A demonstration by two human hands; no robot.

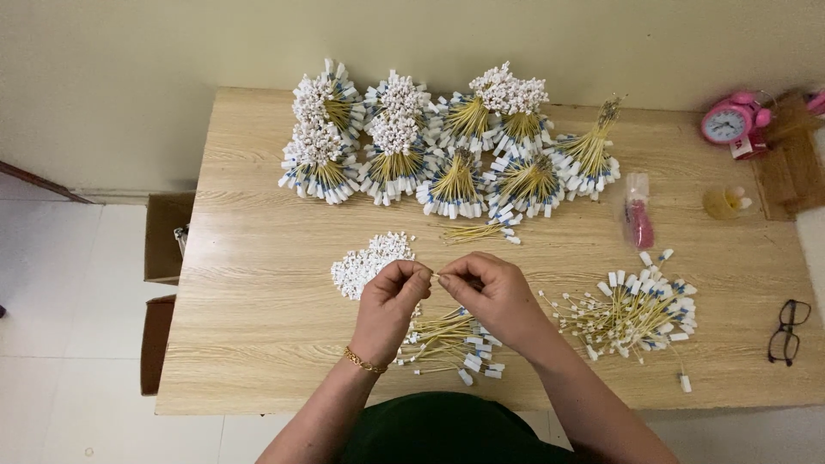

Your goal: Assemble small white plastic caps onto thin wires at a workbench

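Observation:
My left hand (391, 301) and my right hand (491, 290) meet over the wooden table (258, 283), fingertips pinched together on a thin yellow wire (435, 276). The left hand wears a gold bracelet. Just under my hands lies a loose pile of yellow wires with white and blue ends (451, 342). A heap of small white connectors (368, 262) sits left of my left hand. A second, larger pile of loose wires (632, 314) lies to the right of my right hand.
Several tied bundles of finished wires (447, 142) stand along the table's far side. A few loose wires (481, 232) lie before them. A small bag with pink contents (638, 215), a pink alarm clock (730, 120), a yellow cup (726, 202) and glasses (788, 331) sit right. Cardboard boxes (163, 236) stand on the floor left.

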